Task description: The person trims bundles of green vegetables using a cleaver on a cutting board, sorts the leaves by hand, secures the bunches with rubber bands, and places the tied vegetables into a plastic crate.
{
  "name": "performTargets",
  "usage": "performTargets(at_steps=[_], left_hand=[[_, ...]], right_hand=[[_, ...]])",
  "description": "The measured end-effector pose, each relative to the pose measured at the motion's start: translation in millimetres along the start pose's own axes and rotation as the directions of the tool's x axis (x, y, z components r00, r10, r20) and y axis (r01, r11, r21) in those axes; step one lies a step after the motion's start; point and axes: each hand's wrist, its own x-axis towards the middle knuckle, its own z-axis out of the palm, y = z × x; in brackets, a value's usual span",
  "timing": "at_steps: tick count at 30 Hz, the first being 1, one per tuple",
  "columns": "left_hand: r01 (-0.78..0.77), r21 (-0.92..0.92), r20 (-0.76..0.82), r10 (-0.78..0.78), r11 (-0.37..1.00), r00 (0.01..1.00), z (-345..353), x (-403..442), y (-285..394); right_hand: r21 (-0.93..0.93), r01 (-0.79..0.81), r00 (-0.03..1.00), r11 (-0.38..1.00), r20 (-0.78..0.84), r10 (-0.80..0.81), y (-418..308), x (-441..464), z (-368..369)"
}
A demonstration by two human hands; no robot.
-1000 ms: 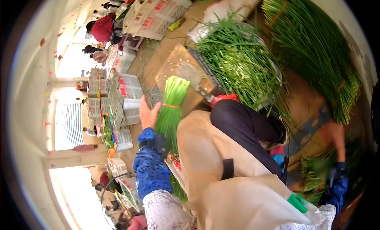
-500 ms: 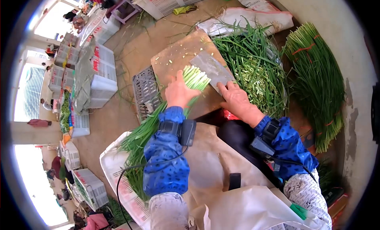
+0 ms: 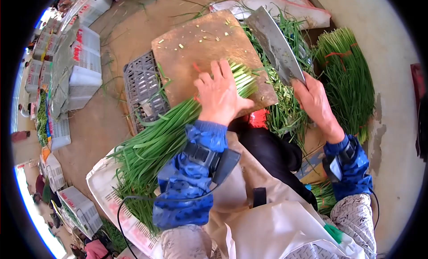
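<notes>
- Left hand (image 3: 220, 91): we see it laid from above over a bundle of slender green stalks with pale cut ends (image 3: 178, 118), fingers spread and thumb apart; whether the fingers close round the stalks we cannot tell
- Bundle: its pale ends lie on a square brown wooden board (image 3: 187, 49), while its leaves trail past a grey openwork plastic crate (image 3: 138, 78) onto a white plastic crate with red lettering (image 3: 104, 181)
- Right hand (image 3: 316, 105): we note it clenched about the handle end of a broad grey metal cleaver (image 3: 274, 42), the blade beyond the board's right edge, above a loose heap of green trimmings (image 3: 287, 114)
- Steadying: in our judgement, even downward pressure of the palm would serve best, since loose round stalks roll readily
- Alignment: we would level the pale ends with one another and give them full support on the board
- Safety: thumb and fingertips lie close to the pale ends; we advise drawing them back and holding the blade square to the stalks
</notes>
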Motion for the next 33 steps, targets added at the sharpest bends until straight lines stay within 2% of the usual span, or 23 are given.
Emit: performTargets(at_steps=[1,3,5,6,9,15,17,19,23,24,26,28,31,32,33], left_hand=[[-0.002,0.045,0.004,0.002,0.999,1.000,3,-1,6],[0.018,0.199,-0.036,-0.011,0.980,0.999,18,3,6],[0.064,0.095,0.061,-0.070,0.993,0.996,16,12,0],[0.052,0.070,0.015,-0.053,0.996,0.998,15,13,-2],[0.061,0.043,0.044,-0.063,0.997,0.997,17,17,-5],[0.004,0.042,0.015,-0.005,0.999,1.000,18,16,-6],[-0.007,0.044,0.024,0.006,0.999,1.000,18,17,-6],[-0.014,0.045,0.005,0.014,0.999,1.000,20,16,-8],[-0.039,0.035,-0.003,0.039,0.999,0.999,23,16,-9],[-0.043,0.032,-0.011,0.044,0.999,0.999,23,17,-10],[-0.070,0.036,-0.012,0.071,0.997,0.997,25,18,-12],[-0.074,0.050,-0.006,0.074,0.996,0.997,29,20,-13],[-0.047,0.149,-0.054,0.055,0.988,0.997,35,22,-10],[-0.065,0.045,-0.042,0.067,0.997,0.997,27,21,-11],[-0.063,0.058,-0.052,0.066,0.996,0.996,26,21,-9]], right_hand=[[0.001,0.009,1.000,1.000,-0.029,-0.009,-4,-11,3],[-0.029,0.076,0.997,0.997,0.022,-0.076,-10,-26,3],[-0.018,0.147,0.989,0.989,0.032,-0.146,-13,-32,13],[-0.090,0.194,0.981,0.977,0.045,-0.191,-12,-33,18],[-0.137,0.289,0.957,0.947,0.051,-0.285,-7,-28,34],[-0.300,0.361,0.932,0.883,0.074,-0.355,-13,-24,43],[-0.520,0.451,0.885,0.726,0.159,-0.437,-16,-24,42],[-0.524,0.396,0.912,0.754,0.128,-0.390,-28,-26,44],[-0.659,0.518,0.843,0.545,0.284,-0.458,-30,-20,40],[-0.623,0.484,0.862,0.614,0.219,-0.457,-36,-20,41],[-0.608,0.373,0.927,0.701,0.205,-0.315,-42,-17,42],[-0.572,0.303,0.948,0.762,0.263,-0.179,-46,-9,41],[-0.609,0.489,0.872,0.624,0.349,-0.343,-29,22,70],[-0.596,0.463,0.886,0.656,0.333,-0.323,-30,27,66],[-0.580,0.440,0.897,0.686,0.318,-0.306,-33,32,63]])
